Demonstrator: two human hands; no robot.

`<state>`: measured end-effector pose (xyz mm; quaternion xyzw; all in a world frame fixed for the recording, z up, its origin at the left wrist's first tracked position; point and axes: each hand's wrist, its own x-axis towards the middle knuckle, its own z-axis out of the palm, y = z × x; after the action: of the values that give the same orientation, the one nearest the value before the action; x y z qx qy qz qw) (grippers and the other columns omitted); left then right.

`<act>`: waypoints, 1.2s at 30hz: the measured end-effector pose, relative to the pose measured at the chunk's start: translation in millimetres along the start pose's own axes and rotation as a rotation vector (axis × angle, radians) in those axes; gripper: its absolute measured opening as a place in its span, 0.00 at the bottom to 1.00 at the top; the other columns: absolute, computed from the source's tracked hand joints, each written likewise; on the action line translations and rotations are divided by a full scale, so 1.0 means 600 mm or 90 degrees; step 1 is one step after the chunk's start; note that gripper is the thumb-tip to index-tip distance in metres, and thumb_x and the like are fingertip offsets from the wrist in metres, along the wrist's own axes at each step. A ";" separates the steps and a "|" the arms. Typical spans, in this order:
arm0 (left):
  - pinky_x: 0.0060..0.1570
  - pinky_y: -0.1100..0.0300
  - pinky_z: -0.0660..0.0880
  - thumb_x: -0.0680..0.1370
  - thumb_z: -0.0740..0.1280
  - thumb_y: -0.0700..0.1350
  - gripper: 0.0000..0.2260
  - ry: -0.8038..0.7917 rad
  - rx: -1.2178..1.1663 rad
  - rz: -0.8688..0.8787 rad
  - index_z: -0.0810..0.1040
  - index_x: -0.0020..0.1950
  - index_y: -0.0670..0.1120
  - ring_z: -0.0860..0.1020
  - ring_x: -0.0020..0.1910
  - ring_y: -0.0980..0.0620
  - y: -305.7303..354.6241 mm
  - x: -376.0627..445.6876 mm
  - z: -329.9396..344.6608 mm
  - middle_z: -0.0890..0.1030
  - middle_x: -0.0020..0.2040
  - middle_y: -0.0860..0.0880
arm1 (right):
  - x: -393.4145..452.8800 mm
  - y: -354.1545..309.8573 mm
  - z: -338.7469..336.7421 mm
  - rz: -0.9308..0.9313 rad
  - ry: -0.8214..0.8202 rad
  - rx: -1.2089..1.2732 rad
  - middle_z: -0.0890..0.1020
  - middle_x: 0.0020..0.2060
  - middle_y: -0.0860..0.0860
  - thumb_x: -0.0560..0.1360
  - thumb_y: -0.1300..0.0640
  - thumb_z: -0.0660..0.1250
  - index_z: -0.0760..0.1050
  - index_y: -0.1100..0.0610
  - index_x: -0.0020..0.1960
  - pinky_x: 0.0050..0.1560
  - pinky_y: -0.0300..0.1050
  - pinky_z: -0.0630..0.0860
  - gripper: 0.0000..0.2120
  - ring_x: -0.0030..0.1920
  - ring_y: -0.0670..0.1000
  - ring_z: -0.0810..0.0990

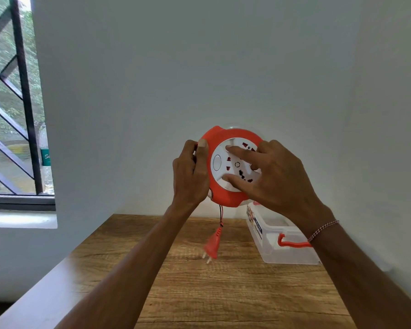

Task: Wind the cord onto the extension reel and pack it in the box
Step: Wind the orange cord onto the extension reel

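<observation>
Now the winding is nearly finished, by the look of it — only a short run of cord (221, 216) hangs from the bottom edge of the extension reel (226, 136), ending in the orange plug (211, 245), which dangles below the left hand and above the wooden table (199, 293). The left hand (190, 172) grasps the reel's orange rim, thumb on the front edge and fingers wrapped behind, holding the body up in the air in front of the wall. The right hand (278, 172) lies across the white socket face (217, 162), its fingers straight and spread, fingertips pressing on the disc, not curled around anything. To do this step well, the left hand should keep the rim steady while the right turns the white centre in even, small rotations, so the last of the cord feeds in flat and does not bunch at the slot. I would slow down as the plug nears the rim — a blurred plug suggests it is swinging, and a swinging plug can snag or slap the casing. The clear plastic box (282, 255) with its orange handle (292, 243) sits on the table below the right wrist, close by; whether its lid is on I cannot tell.
</observation>
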<state>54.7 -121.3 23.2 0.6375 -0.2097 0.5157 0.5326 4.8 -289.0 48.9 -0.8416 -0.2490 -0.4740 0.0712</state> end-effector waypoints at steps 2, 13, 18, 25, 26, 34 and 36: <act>0.30 0.54 0.80 0.82 0.56 0.51 0.12 -0.003 0.003 0.002 0.73 0.48 0.45 0.80 0.32 0.52 0.000 0.000 0.002 0.80 0.35 0.54 | 0.002 0.004 -0.006 -0.033 0.017 0.023 0.81 0.56 0.55 0.71 0.39 0.66 0.76 0.50 0.64 0.51 0.48 0.75 0.26 0.51 0.56 0.78; 0.32 0.63 0.80 0.81 0.55 0.53 0.14 -0.008 0.008 -0.009 0.73 0.48 0.45 0.80 0.33 0.56 -0.006 -0.001 0.003 0.79 0.36 0.58 | 0.009 -0.006 -0.024 -0.131 -0.149 -0.034 0.71 0.68 0.54 0.64 0.53 0.77 0.77 0.45 0.61 0.61 0.57 0.71 0.26 0.66 0.61 0.67; 0.32 0.69 0.77 0.81 0.56 0.52 0.12 -0.023 -0.012 -0.017 0.73 0.49 0.46 0.81 0.35 0.60 -0.006 -0.002 0.005 0.80 0.38 0.60 | 0.010 -0.006 -0.029 -0.128 -0.155 -0.048 0.74 0.66 0.55 0.64 0.53 0.77 0.81 0.49 0.55 0.61 0.56 0.71 0.19 0.66 0.61 0.69; 0.31 0.68 0.78 0.81 0.57 0.52 0.12 -0.031 -0.006 0.002 0.74 0.50 0.46 0.82 0.35 0.59 -0.008 -0.006 0.006 0.80 0.38 0.61 | 0.005 -0.005 -0.020 -0.124 -0.169 -0.141 0.74 0.65 0.53 0.62 0.47 0.77 0.80 0.42 0.57 0.58 0.56 0.72 0.24 0.62 0.59 0.70; 0.31 0.68 0.78 0.81 0.57 0.52 0.12 -0.031 -0.004 0.005 0.74 0.50 0.45 0.82 0.35 0.59 -0.010 -0.006 0.006 0.80 0.38 0.61 | 0.005 -0.006 -0.018 -0.119 -0.167 -0.150 0.74 0.65 0.53 0.62 0.47 0.77 0.79 0.41 0.58 0.57 0.56 0.71 0.25 0.62 0.60 0.70; 0.31 0.66 0.78 0.82 0.56 0.53 0.12 -0.037 -0.007 0.007 0.73 0.48 0.47 0.82 0.35 0.59 -0.010 -0.004 0.004 0.81 0.38 0.65 | 0.001 -0.006 -0.014 -0.055 -0.144 -0.110 0.76 0.60 0.59 0.64 0.48 0.76 0.77 0.42 0.61 0.54 0.57 0.73 0.26 0.56 0.61 0.75; 0.31 0.66 0.78 0.82 0.56 0.53 0.12 -0.036 -0.005 0.007 0.73 0.48 0.47 0.82 0.34 0.58 -0.011 -0.004 0.006 0.81 0.37 0.65 | 0.000 -0.005 -0.016 -0.053 -0.147 -0.113 0.77 0.59 0.59 0.65 0.46 0.76 0.77 0.43 0.61 0.55 0.56 0.73 0.25 0.55 0.60 0.75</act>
<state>60.6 -122.9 18.2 0.6485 -0.2304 0.4995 0.5262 -3.9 -289.8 53.4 -0.8824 -0.2471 -0.3970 -0.0523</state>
